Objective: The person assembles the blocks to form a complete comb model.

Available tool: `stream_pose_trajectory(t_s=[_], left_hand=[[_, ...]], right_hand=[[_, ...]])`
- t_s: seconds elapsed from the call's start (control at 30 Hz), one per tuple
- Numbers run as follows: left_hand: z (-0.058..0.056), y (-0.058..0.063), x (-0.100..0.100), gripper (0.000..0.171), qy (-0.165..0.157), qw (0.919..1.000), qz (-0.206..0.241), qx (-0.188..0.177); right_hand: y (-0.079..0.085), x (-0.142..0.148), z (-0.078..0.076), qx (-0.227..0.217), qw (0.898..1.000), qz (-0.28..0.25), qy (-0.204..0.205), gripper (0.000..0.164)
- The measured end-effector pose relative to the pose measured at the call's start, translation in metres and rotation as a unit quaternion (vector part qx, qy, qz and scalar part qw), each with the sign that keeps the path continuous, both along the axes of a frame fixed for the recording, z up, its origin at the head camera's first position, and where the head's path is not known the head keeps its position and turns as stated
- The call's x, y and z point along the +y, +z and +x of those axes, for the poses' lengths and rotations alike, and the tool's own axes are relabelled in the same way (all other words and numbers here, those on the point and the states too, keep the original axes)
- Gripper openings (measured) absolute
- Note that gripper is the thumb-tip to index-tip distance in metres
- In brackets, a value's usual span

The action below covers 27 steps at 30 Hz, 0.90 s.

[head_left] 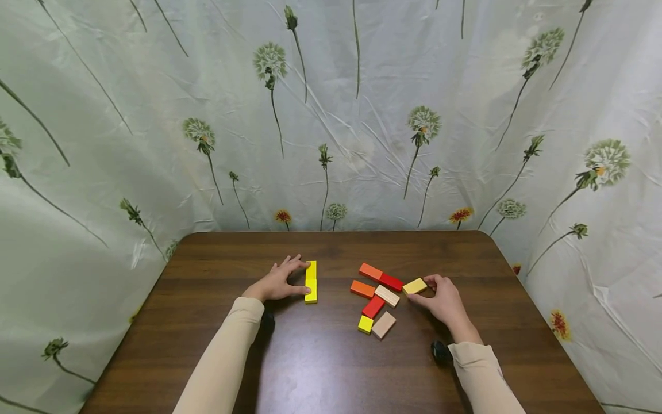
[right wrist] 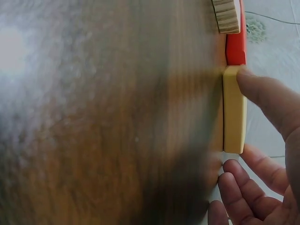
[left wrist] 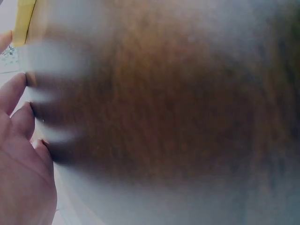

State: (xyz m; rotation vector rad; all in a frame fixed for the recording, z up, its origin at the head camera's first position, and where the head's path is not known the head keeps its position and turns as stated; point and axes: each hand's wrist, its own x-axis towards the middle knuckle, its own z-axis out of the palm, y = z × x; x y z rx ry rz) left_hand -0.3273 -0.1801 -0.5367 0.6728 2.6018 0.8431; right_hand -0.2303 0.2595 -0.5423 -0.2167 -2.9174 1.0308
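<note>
Two bright yellow wooden blocks [head_left: 311, 282] lie end to end in a short row left of the table's middle. My left hand [head_left: 276, 283] is spread beside them, its thumb touching the nearer block and its index finger the farther one. In the left wrist view a yellow block [left wrist: 22, 21] shows only at the corner, and the other fingertips rest on the tabletop. My right hand [head_left: 443, 302] pinches a pale yellow block [head_left: 415, 287] between thumb and index finger. That block lies flat on the table, one end close to a red block [head_left: 391, 282].
Left of my right hand lie loose blocks: two orange ones [head_left: 370, 271], another red block [head_left: 373, 307], a pale wood block [head_left: 387, 295], a pinkish-tan block [head_left: 384, 325] and a small yellow one [head_left: 365, 324]. Behind the brown table [head_left: 331, 374] hangs a dandelion-print curtain [head_left: 362, 132].
</note>
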Motion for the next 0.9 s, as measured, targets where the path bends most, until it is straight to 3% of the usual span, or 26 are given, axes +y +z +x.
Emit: stream_pose_trajectory(t_s=[0.4,0.63,0.9], left_hand=[[0.0007,-0.0004,-0.0015,0.077,-0.004,1.0,0.001,-0.003],[-0.0001,-0.0024,-0.0034,0.076,0.001,1.0,0.005,-0.004],[0.0019,-0.0014,-0.0015,0.077,0.0,1.0,0.005,-0.003]], right_hand=[[0.0014,0.0043,-0.001,0.001,1.0,-0.003,-0.002,0.063],[0.0017,0.0028,-0.0032,-0.005,1.0,-0.008,-0.015,0.071],[0.0035,0.0045,-0.0021,-0.01,0.999,-0.007,-0.029,0.069]])
